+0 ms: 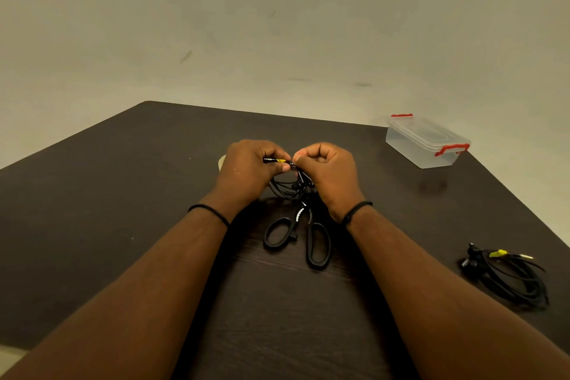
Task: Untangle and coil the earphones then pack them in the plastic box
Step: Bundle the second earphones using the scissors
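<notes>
1. While both hands met over the middle of the table (123, 225), the left hand (246, 168) pinched the yellow-marked plug end (279, 160) of the earphones (291, 185), and the right hand (328, 173) pinched the cord just beside it; each grip was curled tight on the cord, with no fingers spread.
2. The rest of the black cord hung in loose loops below and between the hands, over the far end of the scissors (297, 236), whose handles lay nearer the person.
3. Judged from its slack loops, the cord was light, thin and limp; it would hold no shape unaided and would spring or slide out of a coil unless held.
4. The stiff plug end offered the surest hold, and the loops could be gathered from there; the earbuds looked small and apt to snag in the loops.
5. A second bundle of earphones (509, 274) lay near the right edge of the table, well apart from the hands.
6. The plastic box (427, 142), with red clasps, stood at the far right corner, close to both edges; its lid appeared to be on.
7. Bare table lay to the left, and between the hands and the box; the right edge ran close to the bundle and the box, so a push there risked a fall.
</notes>
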